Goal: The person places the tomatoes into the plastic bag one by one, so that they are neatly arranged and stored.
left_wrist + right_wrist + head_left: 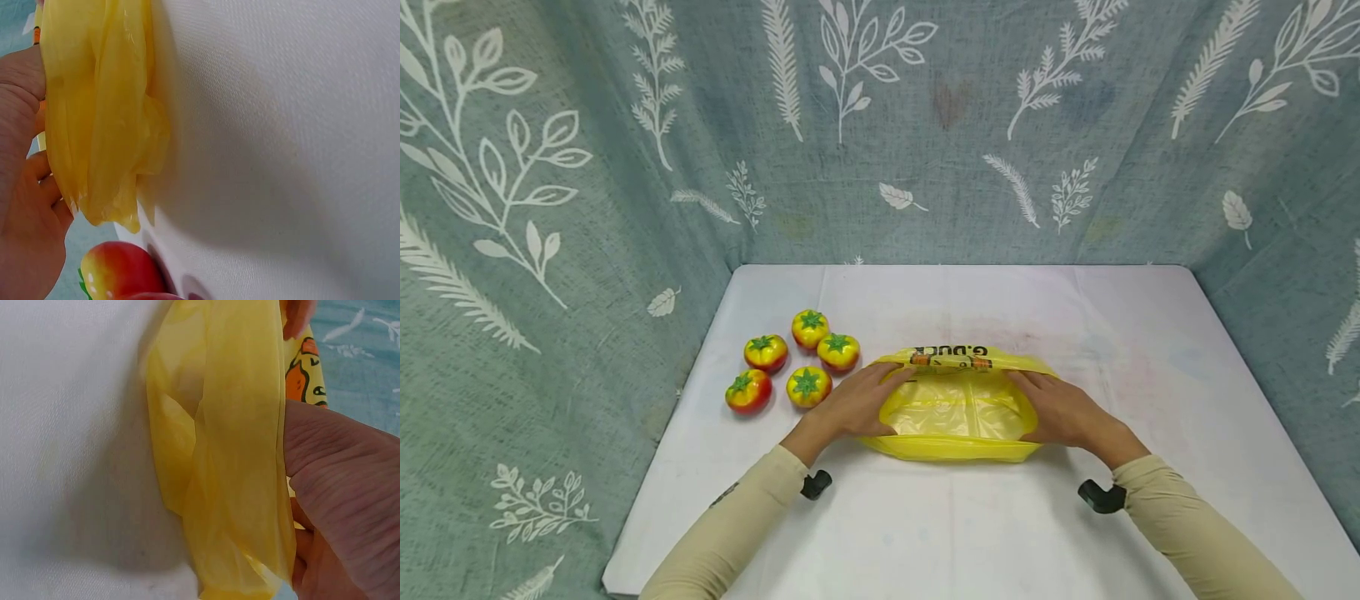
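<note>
A yellow plastic bag (955, 448) with "G.DUCK" lettering lies on the table, its mouth spread wide toward me. My left hand (863, 402) reaches into the left end of the mouth, thumb against the near rim and fingers at the far rim. At the opposite end, my right hand (1063, 410) does the same, spread inside the opening. In the left wrist view, the thumb and fingers pass behind the yellow film (100, 119). The right wrist view has the right thumb (325, 437) tucked behind the near wall of the bag. Some fingertips are hidden.
Several shiny red-and-yellow tomato-like fruits (808, 387) with green star-shaped tops sit left of the bag, close to my left hand. The white table (955, 533) is bordered by a grey-green leaf-print curtain (940, 200). Black camera mounts (1102, 497) show under both wrists.
</note>
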Demonstrator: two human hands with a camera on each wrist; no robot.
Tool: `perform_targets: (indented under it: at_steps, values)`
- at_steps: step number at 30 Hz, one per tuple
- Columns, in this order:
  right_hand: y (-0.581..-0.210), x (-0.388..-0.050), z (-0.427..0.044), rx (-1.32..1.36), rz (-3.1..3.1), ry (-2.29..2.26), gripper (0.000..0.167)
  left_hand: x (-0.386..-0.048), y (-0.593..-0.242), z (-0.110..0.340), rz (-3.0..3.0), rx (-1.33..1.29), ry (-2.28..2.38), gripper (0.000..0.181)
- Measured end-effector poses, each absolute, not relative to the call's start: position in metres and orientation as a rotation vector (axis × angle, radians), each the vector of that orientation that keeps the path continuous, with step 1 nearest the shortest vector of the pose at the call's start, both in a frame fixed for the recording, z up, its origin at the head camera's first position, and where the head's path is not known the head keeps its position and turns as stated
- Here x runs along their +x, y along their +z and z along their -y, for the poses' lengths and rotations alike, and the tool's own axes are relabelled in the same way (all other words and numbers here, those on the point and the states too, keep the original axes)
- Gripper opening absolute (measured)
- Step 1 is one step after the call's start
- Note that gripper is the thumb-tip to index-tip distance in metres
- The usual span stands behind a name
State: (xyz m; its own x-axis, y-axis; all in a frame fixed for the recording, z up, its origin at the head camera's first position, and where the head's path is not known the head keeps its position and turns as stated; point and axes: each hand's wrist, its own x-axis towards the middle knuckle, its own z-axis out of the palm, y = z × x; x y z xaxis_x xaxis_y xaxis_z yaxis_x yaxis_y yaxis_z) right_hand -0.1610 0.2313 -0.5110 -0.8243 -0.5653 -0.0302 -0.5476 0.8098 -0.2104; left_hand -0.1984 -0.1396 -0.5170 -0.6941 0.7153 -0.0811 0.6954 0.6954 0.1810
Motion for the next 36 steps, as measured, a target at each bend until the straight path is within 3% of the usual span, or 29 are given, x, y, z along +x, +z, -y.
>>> perform_targets:
  at_steps: [12,21,28,36]
  values:
    - [-0.513,-0.156,-0.233,-0.896,-2.902,-0.326,0.105,-0.197,-0.518,0.141,-2.737,1.138,0.225,0.104]
    - [-0.51,-0.15,-0.23,-0.84,-2.873,-0.398,0.108,-0.193,-0.518,0.142,-2.838,1.189,0.352,0.081]
    - [-0.507,-0.144,-0.232,-0.952,-3.023,-0.482,0.092,-0.189,-0.516,0.149,-3.023,1.216,0.4,0.062]
    - [-0.516,-0.145,-0.249,-1.103,-3.272,-0.385,0.08,-0.187,-0.52,0.159,-3.106,1.137,0.306,0.067]
